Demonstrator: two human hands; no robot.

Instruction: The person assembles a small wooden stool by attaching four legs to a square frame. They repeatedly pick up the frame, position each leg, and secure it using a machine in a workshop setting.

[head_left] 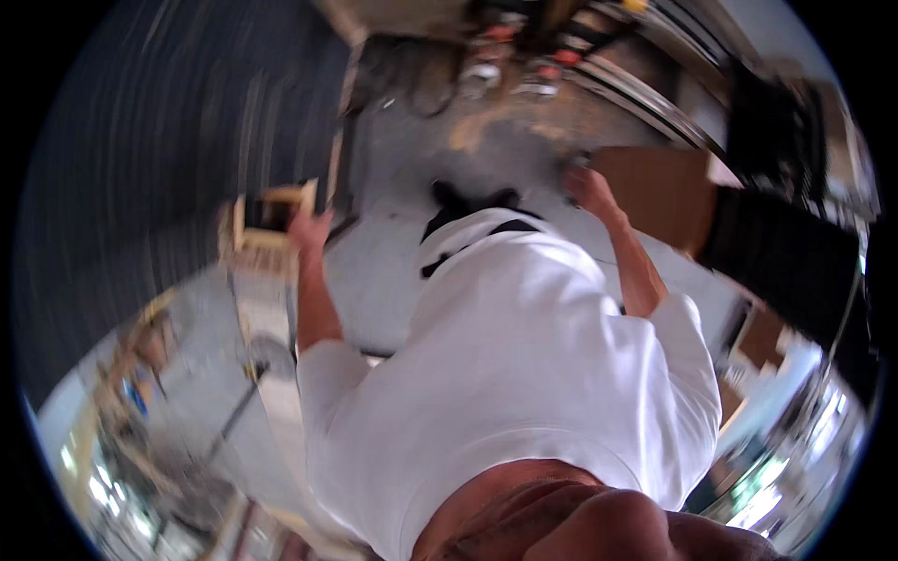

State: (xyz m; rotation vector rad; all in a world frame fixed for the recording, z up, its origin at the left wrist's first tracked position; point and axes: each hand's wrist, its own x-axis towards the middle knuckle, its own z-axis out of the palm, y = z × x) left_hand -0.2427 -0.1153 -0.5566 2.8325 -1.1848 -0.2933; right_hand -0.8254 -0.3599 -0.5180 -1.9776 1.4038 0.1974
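Observation:
My left hand (pixel 309 230) hangs out at my left side, blurred by motion, its thumb apart from the fingers and nothing visible in it. Right beside it is a small light-wood frame or box (pixel 267 252) with a dark opening; whether the hand touches it I cannot tell. My right hand (pixel 592 190) reaches forward on the right with its fingers curled. A small dark and greyish thing (pixel 580 159) shows at those fingers, too smeared to name. Next to that hand lies or stands a brown flat panel or box side (pixel 655 192).
A large dark ribbed surface (pixel 178 140) fills the left. Grey floor (pixel 383 201) with brownish stains lies ahead. Blurred equipment with red and silver parts (pixel 496 56) stands at the far side, long rails (pixel 645 103) at the far right, and a black covered shape (pixel 786 248) on the right.

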